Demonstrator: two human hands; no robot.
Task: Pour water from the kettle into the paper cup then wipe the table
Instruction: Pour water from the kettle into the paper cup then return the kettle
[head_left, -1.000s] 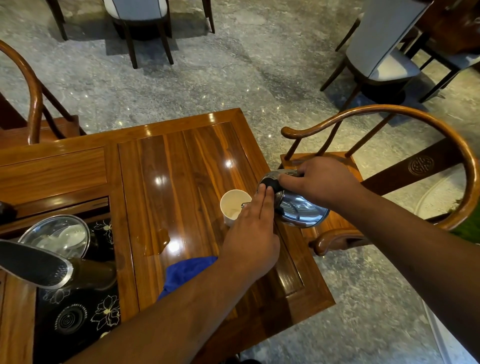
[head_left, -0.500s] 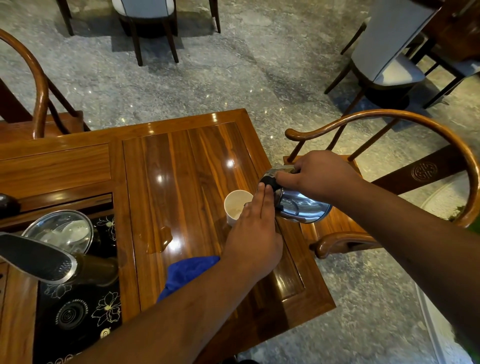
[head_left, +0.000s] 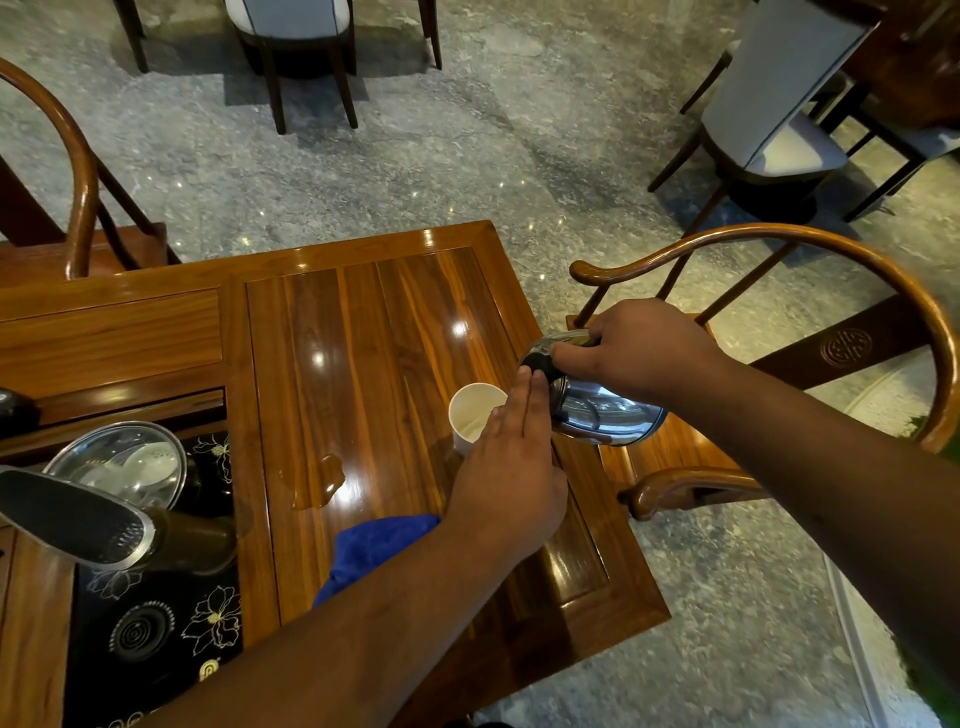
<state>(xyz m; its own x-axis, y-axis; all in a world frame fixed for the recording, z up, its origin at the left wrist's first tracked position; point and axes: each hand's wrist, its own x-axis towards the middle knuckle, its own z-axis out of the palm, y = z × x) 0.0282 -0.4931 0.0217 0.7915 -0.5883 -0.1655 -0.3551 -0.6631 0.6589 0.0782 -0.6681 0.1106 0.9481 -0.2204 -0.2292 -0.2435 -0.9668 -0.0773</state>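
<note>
A white paper cup (head_left: 471, 410) stands on the glossy wooden table (head_left: 374, 332), near its right side. My right hand (head_left: 644, 351) grips the handle of a shiny steel kettle (head_left: 602, 415), which is tipped to the left toward the cup. My left hand (head_left: 511, 462) lies with straight fingers against the kettle's black lid knob, partly covering the cup's right rim. A blue cloth (head_left: 376, 545) lies on the table under my left forearm. A small puddle of water (head_left: 319, 480) shines left of the cup.
A round-backed wooden armchair (head_left: 810, 244) stands just right of the table. On the left, a black flowered tea tray (head_left: 156, 623) holds a glass-lidded pot (head_left: 122, 462) and a dark spout (head_left: 78, 519). More chairs stand on the stone floor behind.
Both hands and the tilted kettle keep their places at the cup. Only the view has shifted a little.
</note>
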